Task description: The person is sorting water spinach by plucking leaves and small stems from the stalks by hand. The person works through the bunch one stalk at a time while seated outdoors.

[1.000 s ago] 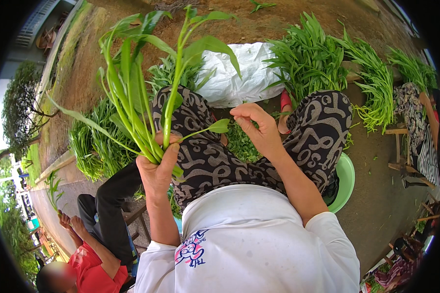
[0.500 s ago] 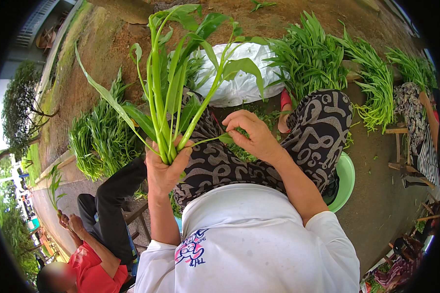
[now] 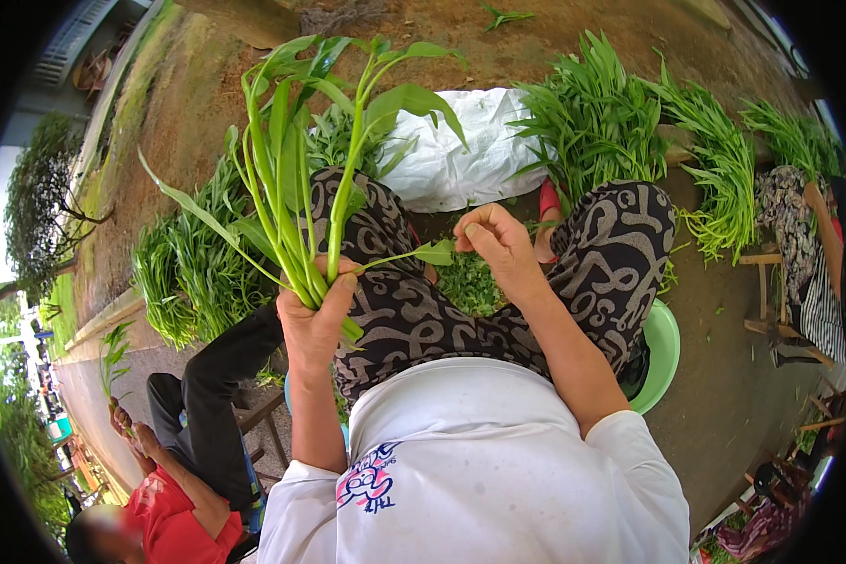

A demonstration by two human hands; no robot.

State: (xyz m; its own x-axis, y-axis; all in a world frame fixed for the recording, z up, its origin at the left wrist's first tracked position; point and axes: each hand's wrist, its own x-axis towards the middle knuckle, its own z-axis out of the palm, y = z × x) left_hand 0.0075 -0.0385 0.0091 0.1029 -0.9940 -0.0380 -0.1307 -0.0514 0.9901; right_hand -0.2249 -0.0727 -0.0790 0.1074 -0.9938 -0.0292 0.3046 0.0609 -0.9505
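Observation:
My left hand point(image 3: 318, 305) is closed around the lower stems of a bunch of water spinach point(image 3: 296, 188), held upright above my left thigh. Long pale-green stalks fan upward with broad leaves at their tops. One thin side shoot with a small leaf point(image 3: 434, 252) sticks out to the right from the bunch. Just past that leaf's tip, apart from it, my right hand point(image 3: 503, 246) is raised with thumb and fingers curled together. Whatever lies between those fingertips, if anything, is hidden.
Leafy green heaps lie at left point(image 3: 202, 268) and right point(image 3: 597, 117), with a white sack point(image 3: 465, 155) between. Leaf scraps point(image 3: 470, 282) lie between my feet. A green basin point(image 3: 665, 357) stands by my right leg. At left, a person in red point(image 3: 183, 498) holds a stem.
The bunch has tilted left in my left hand. My right hand has moved slightly right and up, away from the small side leaf, its fingers more curled.

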